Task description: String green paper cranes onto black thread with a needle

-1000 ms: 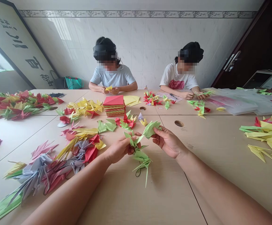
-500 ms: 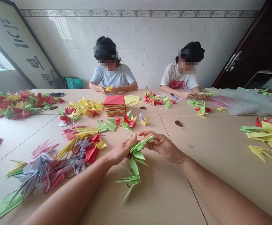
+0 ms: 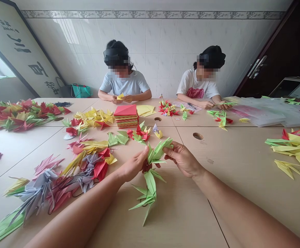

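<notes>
A bunch of light green folded paper pieces [image 3: 158, 152] is held between both hands over the table. My left hand [image 3: 136, 162] closes round its left side, with part of the fingers hidden behind the paper. On the right, my right hand [image 3: 182, 158] pinches the bunch's upper right edge between thumb and fingers. Below my left hand hang more green folded pieces [image 3: 150, 193] on a dark cord. Left of my forearm lies a strung cluster of grey-violet [image 3: 41, 186], pink, yellow and red folded pieces.
A red-topped stack of square paper [image 3: 125, 115] stands beyond my hands, beside yellow folded pieces [image 3: 94, 117]. Two people sit across the table [image 3: 242, 193], their hands on paper. Clear plastic bags [image 3: 266, 112] and yellow pieces [image 3: 297, 146] lie right; a mixed heap [image 3: 23, 113] lies left.
The green bunch has spread wider and tilted more upright. My right hand has moved slightly right and now pinches its edge. The hanging green pieces have swung a little to the right.
</notes>
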